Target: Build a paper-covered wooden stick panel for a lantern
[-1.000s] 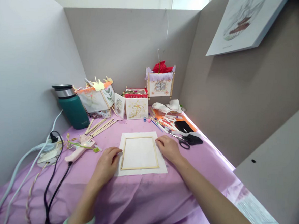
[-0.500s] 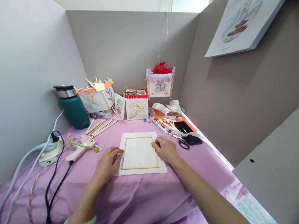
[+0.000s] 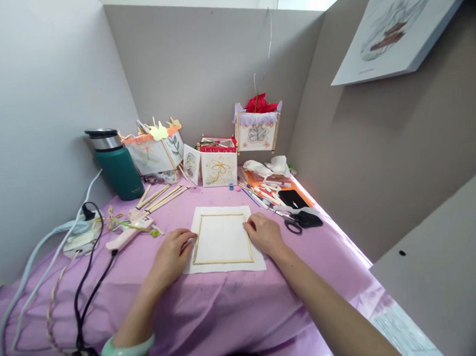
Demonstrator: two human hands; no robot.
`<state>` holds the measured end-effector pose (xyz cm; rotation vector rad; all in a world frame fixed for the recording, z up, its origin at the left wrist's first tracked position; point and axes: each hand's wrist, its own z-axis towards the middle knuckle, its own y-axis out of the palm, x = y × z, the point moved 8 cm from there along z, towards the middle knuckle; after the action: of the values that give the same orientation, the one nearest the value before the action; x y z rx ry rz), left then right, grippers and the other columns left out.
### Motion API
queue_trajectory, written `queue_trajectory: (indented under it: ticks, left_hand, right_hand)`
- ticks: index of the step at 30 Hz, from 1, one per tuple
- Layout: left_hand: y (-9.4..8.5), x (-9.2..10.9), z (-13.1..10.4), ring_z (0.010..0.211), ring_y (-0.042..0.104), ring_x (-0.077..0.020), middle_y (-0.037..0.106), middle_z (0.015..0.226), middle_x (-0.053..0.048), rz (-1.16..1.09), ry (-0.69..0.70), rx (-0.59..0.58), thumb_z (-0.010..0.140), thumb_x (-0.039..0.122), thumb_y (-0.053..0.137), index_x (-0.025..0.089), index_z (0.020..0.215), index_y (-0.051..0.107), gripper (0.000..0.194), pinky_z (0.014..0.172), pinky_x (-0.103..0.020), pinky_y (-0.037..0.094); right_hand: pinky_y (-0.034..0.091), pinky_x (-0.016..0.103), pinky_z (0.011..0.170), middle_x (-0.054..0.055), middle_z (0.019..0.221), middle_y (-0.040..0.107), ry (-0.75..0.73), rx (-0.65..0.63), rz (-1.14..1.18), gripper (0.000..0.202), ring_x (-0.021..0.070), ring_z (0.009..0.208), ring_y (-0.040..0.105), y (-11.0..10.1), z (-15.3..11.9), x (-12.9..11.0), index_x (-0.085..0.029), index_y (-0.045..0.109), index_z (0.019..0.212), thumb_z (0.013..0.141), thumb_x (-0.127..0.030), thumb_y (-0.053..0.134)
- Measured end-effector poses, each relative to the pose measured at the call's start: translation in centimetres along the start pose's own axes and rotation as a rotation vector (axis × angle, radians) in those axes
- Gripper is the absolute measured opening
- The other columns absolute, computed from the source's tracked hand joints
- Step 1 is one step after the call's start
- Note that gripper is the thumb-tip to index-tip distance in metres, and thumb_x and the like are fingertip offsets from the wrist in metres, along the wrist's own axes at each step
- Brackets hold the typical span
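My left hand (image 3: 172, 257), w/ a pale green bangle (image 3: 127, 352) on that wrist, is low on the cloth, thumb & fingers drawn in close, tips at the L side of the thin, pale wooden four-stick frame (image 3: 223, 262). My right hand (image 3: 265, 234) mirrors it: fingers bent, narrow grip shape, tips at the R side. Can't tell from this angle whether either one really pinches its stick or just rests agst it.

Key relation: frame lies flat btwn both hands, dead ahead of me, so neither hand is clearly nearer; each has its own side. Both sets of tips sit above the midpt of the side sticks, i.e. toward the far edge, R a touch farther up than L. Near stick runs crosswise, btwn my forearms, untouched. Frame looks roughly square, so no long axis I'd swear to.

Under it, the plain white square sheet (image 3: 223, 238) shows a margin on all 4 sides, wider at L & R near corners.

Farther out, R: black-handled metal scissors (image 3: 293, 226), just beyond R hand. L: pale pink glue gun (image 3: 124, 239) w/ black cord, past L hand, & loose pale wooden sticks (image 3: 164, 201) behind it. Back row: teal metal bottle (image 3: 118, 169) at L, white box w/ yellow flower drawing (image 3: 220, 169) approx centre. All on the lilac cloth (image 3: 214, 314).
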<state>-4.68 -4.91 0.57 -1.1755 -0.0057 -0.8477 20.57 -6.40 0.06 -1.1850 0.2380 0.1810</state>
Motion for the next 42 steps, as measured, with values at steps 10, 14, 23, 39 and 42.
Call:
queue_trajectory:
  ticks: [10, 14, 23, 39, 42]
  left_hand:
    - [-0.11, 0.04, -0.01, 0.095, 0.059, -0.0231, 0.066, 0.104, -0.009, -0.005, 0.000, 0.015, 0.086, 0.030, 0.046, 0.019, 0.096, 0.069, 0.027, 0.086, -0.039, 0.048]
    - [-0.03, -0.03, 0.02, 0.095, 0.059, -0.0233, 0.066, 0.105, -0.010, -0.002, -0.004, 0.006, 0.086, 0.030, 0.046, 0.018, 0.096, 0.069, 0.028, 0.086, -0.039, 0.047]
    - [-0.06, 0.01, 0.03, 0.095, 0.060, -0.0236, 0.067, 0.104, -0.010, 0.003, 0.006, 0.012, 0.086, 0.032, 0.046, 0.018, 0.097, 0.070, 0.030, 0.087, -0.040, 0.048]
    - [0.20, -0.15, 0.17, 0.097, 0.059, -0.0251, 0.066, 0.106, -0.010, 0.033, 0.001, -0.029, 0.085, 0.032, 0.045, 0.018, 0.097, 0.071, 0.031, 0.087, -0.040, 0.047]
    - [0.06, -0.28, 0.17, 0.097, 0.059, -0.0247, 0.066, 0.106, -0.009, 0.026, -0.009, -0.031, 0.085, 0.031, 0.046, 0.019, 0.097, 0.071, 0.030, 0.087, -0.040, 0.046]
  right_hand:
    - [0.034, 0.026, 0.067, 0.002, 0.090, 0.067, 0.002, -0.002, -0.004, 0.021, 0.0153, 0.079, 0.060, 0.10, -0.03, -0.04, -0.021, 0.064, 0.084, 0.092, -0.033, 0.049]
    - [0.034, 0.026, 0.067, 0.003, 0.091, 0.067, 0.000, -0.008, -0.006, 0.022, 0.0153, 0.080, 0.061, 0.06, -0.05, -0.11, -0.021, 0.064, 0.084, 0.093, -0.033, 0.048]
    - [0.035, 0.026, 0.068, 0.002, 0.091, 0.067, -0.012, -0.006, -0.010, 0.021, 0.0153, 0.080, 0.061, 0.03, -0.04, -0.19, -0.021, 0.064, 0.084, 0.092, -0.033, 0.049]
    - [0.036, 0.027, 0.071, 0.002, 0.094, 0.067, -0.010, -0.028, -0.014, 0.021, 0.0163, 0.083, 0.061, 0.41, 0.09, 0.09, -0.022, 0.064, 0.087, 0.093, -0.036, 0.050]
    - [0.035, 0.027, 0.070, 0.003, 0.094, 0.067, -0.013, -0.031, -0.012, 0.021, 0.0163, 0.083, 0.060, 0.41, 0.10, 0.05, -0.021, 0.064, 0.087, 0.093, -0.035, 0.050]
